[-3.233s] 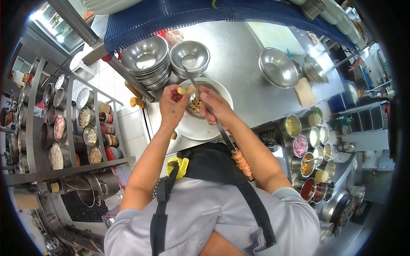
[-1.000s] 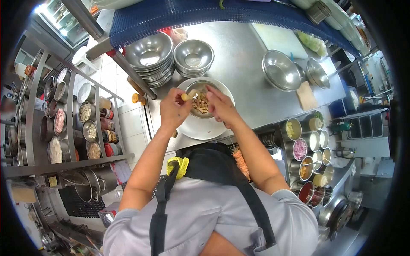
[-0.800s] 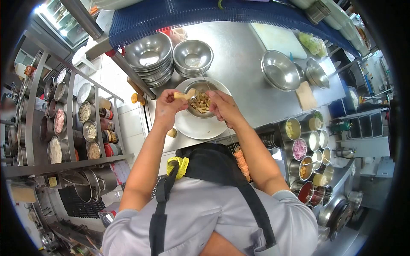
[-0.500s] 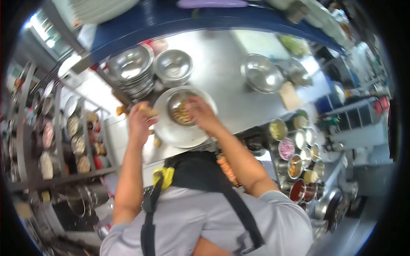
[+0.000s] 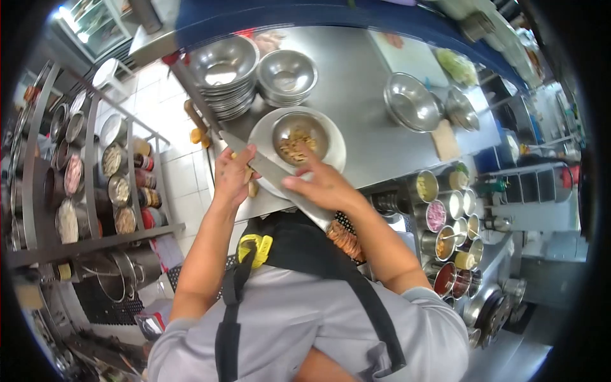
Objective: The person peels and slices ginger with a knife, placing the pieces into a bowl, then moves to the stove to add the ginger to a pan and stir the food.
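My left hand is closed, fingers curled round a tan piece of food, mostly hidden. Beside its fingertips runs the long blade of a knife, its tip pointing up and left. The knife's wrapped brown handle lies close to my apron, with neither hand on it. Over the lower blade my right hand has its fingers apart, one reaching toward the bowl. That steel bowl holds small tan pieces and sits on a round white board. Another tan lump lies beside the board.
Stacked steel bowls and a smaller stack stand behind the board. More bowls are at the right, near a white cutting board. Ingredient containers line the right; a shelf rack stands left.
My head view has shifted, and the table and bowls appear lower and farther right. My right hand has drawn back from over the bowl to the knife. The blade now shows clearly.
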`<state>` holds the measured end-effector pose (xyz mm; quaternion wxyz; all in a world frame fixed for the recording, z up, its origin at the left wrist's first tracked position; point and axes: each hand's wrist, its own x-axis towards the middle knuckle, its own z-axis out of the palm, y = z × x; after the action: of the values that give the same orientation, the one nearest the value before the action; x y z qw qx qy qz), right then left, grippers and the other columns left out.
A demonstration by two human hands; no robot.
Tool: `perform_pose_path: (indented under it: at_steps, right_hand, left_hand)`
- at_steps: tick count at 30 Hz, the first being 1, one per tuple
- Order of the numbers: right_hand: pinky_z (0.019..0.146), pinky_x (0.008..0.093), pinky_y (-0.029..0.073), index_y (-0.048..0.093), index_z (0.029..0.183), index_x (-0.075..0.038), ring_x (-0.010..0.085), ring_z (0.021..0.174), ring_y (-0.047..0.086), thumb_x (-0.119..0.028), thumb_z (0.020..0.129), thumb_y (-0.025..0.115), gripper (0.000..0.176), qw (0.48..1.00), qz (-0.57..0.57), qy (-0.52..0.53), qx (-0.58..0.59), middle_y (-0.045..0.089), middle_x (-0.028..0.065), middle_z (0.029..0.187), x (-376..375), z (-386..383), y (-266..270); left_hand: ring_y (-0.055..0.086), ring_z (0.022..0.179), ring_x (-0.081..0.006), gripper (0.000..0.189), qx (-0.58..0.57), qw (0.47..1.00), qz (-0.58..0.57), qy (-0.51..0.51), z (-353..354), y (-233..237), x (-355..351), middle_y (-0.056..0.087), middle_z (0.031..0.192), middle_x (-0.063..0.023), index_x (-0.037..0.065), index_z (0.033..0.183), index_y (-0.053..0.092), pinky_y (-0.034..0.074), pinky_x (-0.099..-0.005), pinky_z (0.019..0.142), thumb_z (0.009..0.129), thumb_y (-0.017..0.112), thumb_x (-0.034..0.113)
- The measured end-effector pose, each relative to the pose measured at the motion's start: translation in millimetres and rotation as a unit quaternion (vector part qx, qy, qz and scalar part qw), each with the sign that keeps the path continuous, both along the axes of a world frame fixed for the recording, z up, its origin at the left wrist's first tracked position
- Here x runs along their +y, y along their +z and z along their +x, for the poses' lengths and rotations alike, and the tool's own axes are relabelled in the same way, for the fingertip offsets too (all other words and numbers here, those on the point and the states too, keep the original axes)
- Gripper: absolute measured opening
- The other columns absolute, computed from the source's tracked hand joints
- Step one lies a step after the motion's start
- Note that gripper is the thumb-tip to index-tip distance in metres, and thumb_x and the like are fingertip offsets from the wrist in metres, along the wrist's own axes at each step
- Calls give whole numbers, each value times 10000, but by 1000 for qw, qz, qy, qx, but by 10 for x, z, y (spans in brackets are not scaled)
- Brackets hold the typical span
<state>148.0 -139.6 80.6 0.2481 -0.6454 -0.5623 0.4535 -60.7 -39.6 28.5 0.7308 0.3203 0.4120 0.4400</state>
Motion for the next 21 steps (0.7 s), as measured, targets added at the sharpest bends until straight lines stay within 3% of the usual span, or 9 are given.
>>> perform_pose_path:
  at_steps: [2, 5, 8, 9, 13, 15, 18, 21]
  right_hand:
    - [922, 358, 512, 216, 1590, -2, 276, 1052, 663, -531, 845, 766, 1067, 998, -63, -24, -2, 651, 227, 1211, -228, 143, 102]
    - [965, 402, 503, 183, 1598, -22, 385, 1081, 673, -501, 828, 783, 1087, 997, -62, -7, -46, 664, 271, 1153, -538, 95, 100]
    - [962, 396, 507, 182, 1600, -36, 397, 1059, 672, -470, 801, 816, 1108, 992, -38, -22, -121, 658, 295, 1119, -677, -21, -88]
    - [896, 391, 533, 215, 1588, -39, 367, 966, 686, -397, 787, 841, 1078, 982, 25, -31, -187, 681, 243, 1041, -757, -15, -272]
    - [788, 400, 547, 269, 1570, -51, 309, 825, 690, -317, 796, 839, 997, 970, -3, -136, -202, 693, 146, 902, -880, -109, -338]
    - [737, 395, 548, 299, 1557, -51, 294, 765, 688, -275, 800, 834, 955, 952, 50, -168, -249, 689, 110, 850, -948, -152, -459]
    - [729, 388, 549, 321, 1544, -32, 296, 733, 683, -253, 808, 826, 919, 927, 84, -249, -266, 684, 115, 830, -961, -113, -517]
    - [701, 324, 528, 344, 1522, 7, 202, 705, 653, -211, 815, 818, 879, 922, 86, -325, -195, 669, 95, 807, -1012, -62, -514]
  left_hand:
    - [648, 697, -143, 273, 6, 1000, 2, 26, -135, -16, 102, 648, 906, -50, 54, 1043, 598, 530, -282, 542, 893, 760, 215]
    - [650, 662, -159, 321, -8, 999, 13, 37, -308, -82, 175, 645, 898, -64, 38, 1037, 561, 552, -287, 554, 886, 774, 225]
    - [651, 663, -156, 311, -20, 999, 0, 26, -293, -65, 191, 650, 882, -62, 32, 1037, 573, 557, -287, 559, 884, 774, 212]
    - [652, 671, -149, 299, -34, 999, -8, 27, -261, 52, 153, 655, 871, -60, 24, 1030, 589, 562, -285, 570, 875, 779, 193]
    - [654, 745, -127, 253, 15, 998, -13, -57, -131, -55, 200, 678, 926, -46, 49, 1067, 608, 560, -298, 658, 890, 748, 164]
    - [643, 711, -132, 234, 38, 994, -7, -100, -56, -190, 207, 661, 894, -49, 28, 1035, 607, 565, -294, 619, 869, 748, 115]
    - [637, 700, -131, 194, 70, 986, -3, -149, 8, -208, 213, 645, 836, -44, 13, 970, 599, 560, -295, 592, 859, 745, 76]
    - [650, 715, -147, 192, 140, 970, 52, -192, 166, -149, 234, 645, 801, -60, 13, 984, 602, 557, -311, 593, 874, 738, 92]
